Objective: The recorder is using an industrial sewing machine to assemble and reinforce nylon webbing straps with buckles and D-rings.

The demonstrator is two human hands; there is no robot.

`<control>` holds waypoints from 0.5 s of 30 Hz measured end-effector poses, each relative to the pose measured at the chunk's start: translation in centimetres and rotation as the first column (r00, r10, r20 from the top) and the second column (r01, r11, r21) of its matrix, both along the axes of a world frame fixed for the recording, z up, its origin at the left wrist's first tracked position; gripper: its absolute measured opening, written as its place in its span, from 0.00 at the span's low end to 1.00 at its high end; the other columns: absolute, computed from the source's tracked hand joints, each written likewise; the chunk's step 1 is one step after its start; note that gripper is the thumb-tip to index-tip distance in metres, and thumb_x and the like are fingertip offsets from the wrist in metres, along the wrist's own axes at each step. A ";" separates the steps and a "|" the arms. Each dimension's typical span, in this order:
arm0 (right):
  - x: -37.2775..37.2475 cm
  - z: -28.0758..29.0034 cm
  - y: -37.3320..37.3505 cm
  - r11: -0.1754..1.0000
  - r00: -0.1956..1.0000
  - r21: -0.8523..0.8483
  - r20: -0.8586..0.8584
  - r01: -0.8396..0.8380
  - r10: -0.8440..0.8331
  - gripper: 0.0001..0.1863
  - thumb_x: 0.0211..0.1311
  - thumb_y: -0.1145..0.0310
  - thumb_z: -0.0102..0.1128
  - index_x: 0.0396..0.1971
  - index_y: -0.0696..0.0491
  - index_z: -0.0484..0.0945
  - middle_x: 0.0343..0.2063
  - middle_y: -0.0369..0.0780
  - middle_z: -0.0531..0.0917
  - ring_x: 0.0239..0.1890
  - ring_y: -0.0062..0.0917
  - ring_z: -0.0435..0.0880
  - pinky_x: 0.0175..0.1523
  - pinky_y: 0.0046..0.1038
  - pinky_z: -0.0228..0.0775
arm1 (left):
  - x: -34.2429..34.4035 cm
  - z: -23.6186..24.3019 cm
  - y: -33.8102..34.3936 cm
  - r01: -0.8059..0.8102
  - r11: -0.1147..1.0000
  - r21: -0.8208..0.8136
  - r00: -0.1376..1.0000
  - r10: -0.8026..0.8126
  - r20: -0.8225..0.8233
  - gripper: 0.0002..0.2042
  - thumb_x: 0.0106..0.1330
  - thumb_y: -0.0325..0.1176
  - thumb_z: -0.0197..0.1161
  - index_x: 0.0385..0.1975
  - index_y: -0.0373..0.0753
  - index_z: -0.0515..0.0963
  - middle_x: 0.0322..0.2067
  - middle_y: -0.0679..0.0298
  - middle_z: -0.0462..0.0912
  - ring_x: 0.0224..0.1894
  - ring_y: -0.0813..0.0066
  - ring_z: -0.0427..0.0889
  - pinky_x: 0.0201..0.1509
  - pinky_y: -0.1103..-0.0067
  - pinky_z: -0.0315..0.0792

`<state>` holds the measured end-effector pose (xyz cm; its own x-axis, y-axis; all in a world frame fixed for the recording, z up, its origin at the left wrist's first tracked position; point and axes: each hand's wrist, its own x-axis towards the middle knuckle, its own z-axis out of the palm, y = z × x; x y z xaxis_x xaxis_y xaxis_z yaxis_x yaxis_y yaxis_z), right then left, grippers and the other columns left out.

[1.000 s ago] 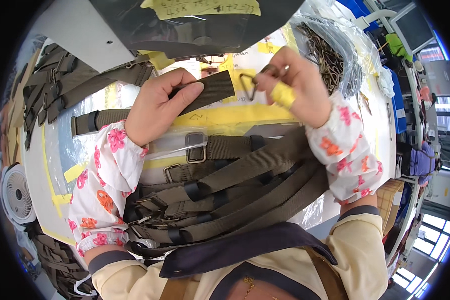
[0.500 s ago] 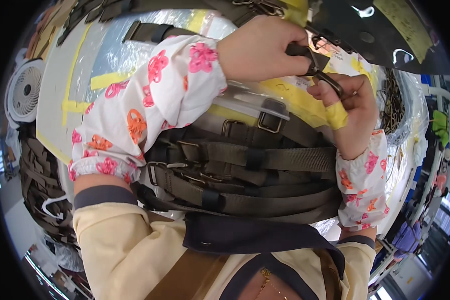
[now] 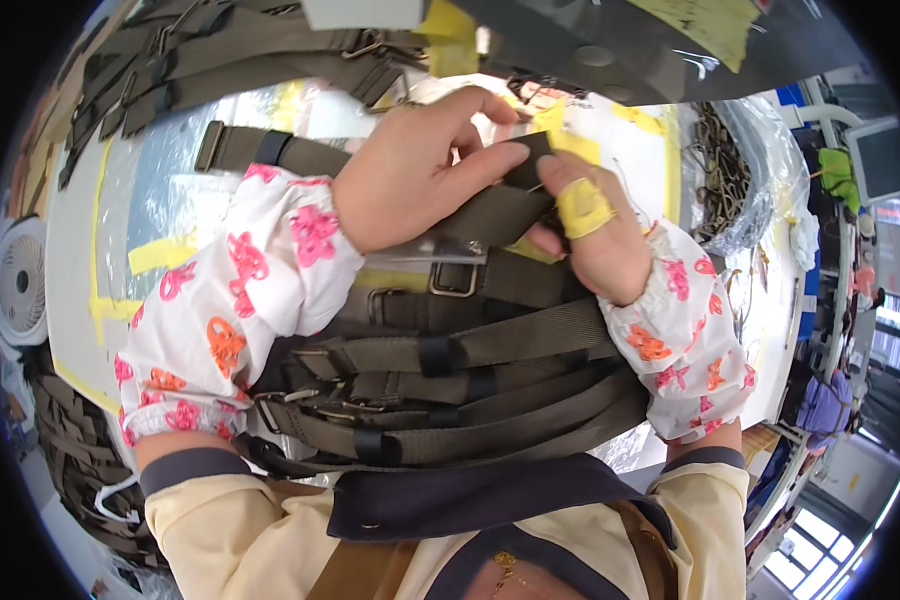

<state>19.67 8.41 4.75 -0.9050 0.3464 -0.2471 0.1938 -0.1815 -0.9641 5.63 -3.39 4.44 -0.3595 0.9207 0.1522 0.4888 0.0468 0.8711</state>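
Observation:
A dark olive webbing strap [image 3: 505,215] rises between my hands, its flat dark end [image 3: 535,158] upright at the fingertips. My left hand [image 3: 425,170] pinches that end between thumb and fingers from the left. From the right, my right hand [image 3: 605,235], with yellow tape [image 3: 584,208] around its thumb, grips the same strap; some of its fingers are hidden behind the webbing. Below lies a pile of similar straps [image 3: 510,395] with metal buckles, one rectangular buckle [image 3: 454,278] just under the held strap.
More buckled straps [image 3: 270,65] lie along the table's far left. A clear plastic bag [image 3: 755,150] of small metal hardware sits at the right. A dark machine-like panel [image 3: 610,50] overhangs the far side. A white fan [image 3: 20,280] stands beyond the left edge.
Both hands have come lower and to the left in view. The dark metal hook they were holding no longer shows; the strap end now stands between them. The view has shifted too.

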 end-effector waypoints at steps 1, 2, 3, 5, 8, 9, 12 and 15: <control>-0.1 0.3 -0.1 0.998 0.999 -0.067 0.032 -0.013 0.015 0.16 0.66 0.60 0.44 0.27 0.58 0.69 0.15 0.33 0.65 0.14 0.14 0.61 0.20 0.17 0.53 | 0.1 -0.3 0.2 0.050 0.998 0.047 0.998 -0.052 0.046 0.07 0.63 0.29 0.55 0.36 0.33 0.73 0.21 0.65 0.77 0.23 0.89 0.71 0.28 0.87 0.66; -0.1 0.5 0.0 0.997 0.998 -0.066 0.052 -0.033 0.036 0.16 0.66 0.60 0.45 0.27 0.59 0.70 0.16 0.34 0.68 0.14 0.16 0.66 0.20 0.17 0.58 | 0.1 -0.7 0.2 0.058 0.997 0.051 0.997 -0.060 0.040 0.07 0.63 0.29 0.55 0.36 0.33 0.73 0.21 0.65 0.77 0.23 0.89 0.71 0.28 0.87 0.66; -0.1 0.8 -0.1 0.998 0.998 -0.062 0.047 -0.027 0.030 0.16 0.66 0.60 0.45 0.27 0.59 0.70 0.16 0.34 0.68 0.14 0.16 0.66 0.20 0.17 0.58 | 0.2 -1.1 0.3 0.034 0.994 0.108 0.995 -0.043 0.085 0.07 0.61 0.29 0.57 0.34 0.33 0.74 0.21 0.61 0.78 0.22 0.79 0.74 0.27 0.84 0.68; -0.1 1.2 -0.2 0.998 0.996 -0.045 0.085 0.036 -0.032 0.16 0.66 0.61 0.45 0.27 0.60 0.71 0.17 0.37 0.72 0.15 0.19 0.72 0.21 0.18 0.63 | 0.1 -1.2 0.4 0.016 0.986 0.165 0.991 -0.037 0.126 0.07 0.59 0.30 0.58 0.32 0.34 0.74 0.22 0.57 0.78 0.21 0.68 0.76 0.26 0.81 0.69; 0.0 0.2 0.1 0.998 0.999 -0.056 0.022 0.037 -0.036 0.17 0.66 0.62 0.44 0.29 0.62 0.72 0.18 0.39 0.75 0.17 0.22 0.77 0.22 0.19 0.67 | 0.0 -0.8 0.2 0.040 0.997 0.071 0.998 -0.043 0.045 0.08 0.62 0.26 0.55 0.39 0.31 0.73 0.26 0.63 0.78 0.28 0.82 0.75 0.31 0.85 0.69; 0.0 0.0 0.1 0.998 0.999 -0.058 0.020 0.039 -0.038 0.17 0.66 0.62 0.44 0.29 0.62 0.72 0.18 0.39 0.75 0.17 0.22 0.77 0.22 0.19 0.67 | -0.1 -0.6 0.1 0.082 0.988 0.128 0.977 -0.054 -0.207 0.10 0.58 0.25 0.56 0.39 0.30 0.73 0.27 0.61 0.77 0.28 0.77 0.77 0.30 0.84 0.70; 0.0 -0.7 0.1 0.992 0.999 -0.121 0.005 0.041 -0.041 0.16 0.66 0.62 0.45 0.30 0.63 0.72 0.17 0.39 0.75 0.16 0.21 0.76 0.21 0.19 0.67 | 0.7 0.3 0.0 0.183 0.973 0.139 0.730 -0.039 -0.683 0.12 0.51 0.26 0.58 0.36 0.31 0.74 0.27 0.60 0.78 0.26 0.71 0.78 0.28 0.80 0.71; -0.1 -0.9 -0.2 0.982 0.985 -0.136 -0.099 0.128 -0.142 0.16 0.66 0.63 0.45 0.30 0.63 0.72 0.17 0.39 0.75 0.15 0.20 0.75 0.21 0.20 0.67 | 1.6 0.7 0.1 0.228 0.970 0.079 0.393 -0.017 -0.920 0.14 0.45 0.29 0.57 0.32 0.31 0.74 0.24 0.65 0.76 0.23 0.74 0.77 0.24 0.79 0.71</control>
